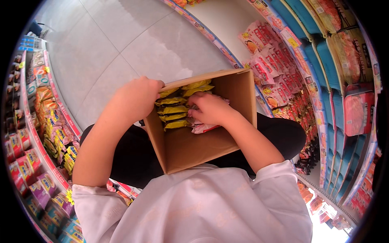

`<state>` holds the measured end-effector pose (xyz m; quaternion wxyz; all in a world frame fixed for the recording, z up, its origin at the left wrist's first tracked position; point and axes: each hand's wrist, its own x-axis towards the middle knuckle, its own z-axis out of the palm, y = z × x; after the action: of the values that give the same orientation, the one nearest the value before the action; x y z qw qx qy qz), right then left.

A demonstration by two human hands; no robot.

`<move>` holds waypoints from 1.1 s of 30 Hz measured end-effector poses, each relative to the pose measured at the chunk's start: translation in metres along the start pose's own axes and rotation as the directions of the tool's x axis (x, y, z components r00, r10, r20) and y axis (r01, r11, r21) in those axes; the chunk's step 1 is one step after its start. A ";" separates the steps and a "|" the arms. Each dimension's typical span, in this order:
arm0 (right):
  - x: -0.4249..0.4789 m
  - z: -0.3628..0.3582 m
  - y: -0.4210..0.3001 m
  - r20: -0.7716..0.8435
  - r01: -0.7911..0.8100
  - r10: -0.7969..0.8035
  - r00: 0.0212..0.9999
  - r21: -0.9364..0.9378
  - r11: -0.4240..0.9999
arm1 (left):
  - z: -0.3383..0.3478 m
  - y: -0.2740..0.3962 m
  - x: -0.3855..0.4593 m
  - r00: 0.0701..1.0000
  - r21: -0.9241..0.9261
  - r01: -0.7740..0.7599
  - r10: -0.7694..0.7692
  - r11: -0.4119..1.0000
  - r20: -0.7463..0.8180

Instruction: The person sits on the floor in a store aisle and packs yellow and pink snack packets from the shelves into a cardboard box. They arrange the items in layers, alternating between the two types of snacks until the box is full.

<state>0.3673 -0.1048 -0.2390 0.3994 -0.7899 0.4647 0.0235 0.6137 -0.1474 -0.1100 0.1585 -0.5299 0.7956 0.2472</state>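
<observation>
A cardboard box (197, 152) rests open on my lap, tilted towards me. My left hand (138, 95) grips its far left edge. Inside stand several yellow snack packets (173, 112) in a row along the left side. Reaching into the box, my right hand (212, 109) has its fingers bent over the packets near the middle. Beneath that palm lies a pink and white packet (203, 127), partly covered by the hand. Whether the fingers hold a packet or only touch it is hard to tell.
At the right a lower shelf holds pink snack packets (267, 66), with blue trays (331, 76) and a red food pack (358, 109) above. Left shelves carry yellow packets (56, 127) and instant noodle cups (42, 188). Grey tiled floor (121, 39) stretches beyond the box.
</observation>
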 end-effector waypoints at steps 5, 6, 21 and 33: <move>0.035 -0.003 -0.038 0.353 0.015 0.160 0.922 -0.444 0.896 | 0.006 0.001 0.001 0.999 0.030 -0.031 0.032 0.999 -0.022; 0.041 -0.004 -0.047 0.340 0.044 0.134 0.931 -0.466 0.884 | 0.006 0.001 0.002 0.999 0.025 -0.038 0.039 0.999 -0.034; -0.018 -0.163 0.125 -0.485 -0.151 0.289 0.826 0.303 0.941 | 0.005 -0.021 0.004 1.000 -0.043 -0.008 0.007 0.999 -0.022; 0.047 -0.201 0.277 -0.626 -0.655 0.432 0.649 -0.171 0.736 | 0.010 -0.032 0.010 0.992 -0.099 0.122 -0.118 0.988 0.048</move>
<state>0.1181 -0.3388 -0.2908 0.0600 -0.6426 0.7638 0.0084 0.6395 -0.1596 -0.1304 0.1625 -0.5789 0.7452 0.2885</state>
